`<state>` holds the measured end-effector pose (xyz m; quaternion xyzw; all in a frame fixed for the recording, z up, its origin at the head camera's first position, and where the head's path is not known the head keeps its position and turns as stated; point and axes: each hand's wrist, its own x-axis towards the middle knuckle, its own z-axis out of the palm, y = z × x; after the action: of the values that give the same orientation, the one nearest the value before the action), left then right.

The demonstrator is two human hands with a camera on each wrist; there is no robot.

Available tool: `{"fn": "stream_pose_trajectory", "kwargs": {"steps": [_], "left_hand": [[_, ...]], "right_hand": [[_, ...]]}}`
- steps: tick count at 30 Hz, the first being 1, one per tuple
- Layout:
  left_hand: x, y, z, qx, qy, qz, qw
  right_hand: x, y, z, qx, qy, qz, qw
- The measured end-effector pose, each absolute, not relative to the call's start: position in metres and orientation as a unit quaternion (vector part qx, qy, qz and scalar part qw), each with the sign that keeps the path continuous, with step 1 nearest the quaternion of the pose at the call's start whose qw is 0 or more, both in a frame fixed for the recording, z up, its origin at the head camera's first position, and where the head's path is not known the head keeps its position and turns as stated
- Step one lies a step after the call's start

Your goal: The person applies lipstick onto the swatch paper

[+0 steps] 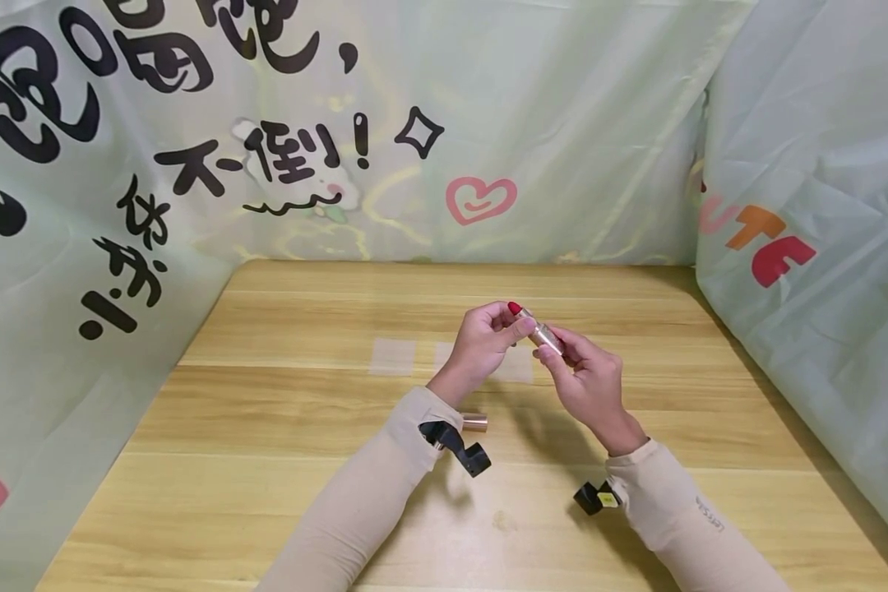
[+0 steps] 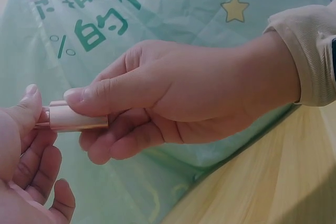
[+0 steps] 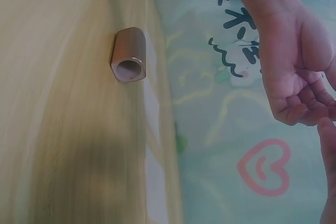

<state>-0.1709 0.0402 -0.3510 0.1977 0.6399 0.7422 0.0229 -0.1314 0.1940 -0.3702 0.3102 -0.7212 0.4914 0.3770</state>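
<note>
So the table (image 1: 215, 485) is a light wood-look top, yellowish tan, with the grain and seams running left to right. Lying on its side around the middle is a shiny rose-gold cap (image 1: 476, 423) – hollow, open end pointing right. Further back there's a row of pale, see-through patches (image 1: 392, 357) stuck flat on the surface, kinda like tape, partly covered from view. Closer in there's a faint brownish smudge (image 1: 501, 520) – plus some soft shadows across the wood.
</note>
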Motion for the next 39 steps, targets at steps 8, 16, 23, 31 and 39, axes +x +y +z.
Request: {"fn": "stream_pose_trajectory", "kwargs": {"steps": [8, 16, 23, 31, 39], "left_hand": [[-0.171, 0.041, -0.35, 0.196, 0.635, 0.746, 0.026], [-0.17, 0.04, -0.35, 0.196, 0.634, 0.747, 0.023], [-0.17, 0.04, -0.349, 0.2, 0.635, 0.746, 0.024], [-0.17, 0.039, -0.349, 0.21, 0.636, 0.742, 0.021], [-0.17, 0.038, -0.349, 0.22, 0.626, 0.748, 0.023]], "right_hand": [[-0.115, 0.185, -0.351, 0.269, -0.719, 0.567, 0.298], [-0.112, 0.184, -0.348, 0.236, -0.731, 0.586, 0.258], [-0.115, 0.187, -0.354, 0.23, -0.714, 0.624, 0.217], [-0.121, 0.192, -0.362, 0.179, -0.662, 0.718, 0.119], [-0.121, 0.194, -0.359, 0.197, -0.532, 0.823, -0.017]]}}
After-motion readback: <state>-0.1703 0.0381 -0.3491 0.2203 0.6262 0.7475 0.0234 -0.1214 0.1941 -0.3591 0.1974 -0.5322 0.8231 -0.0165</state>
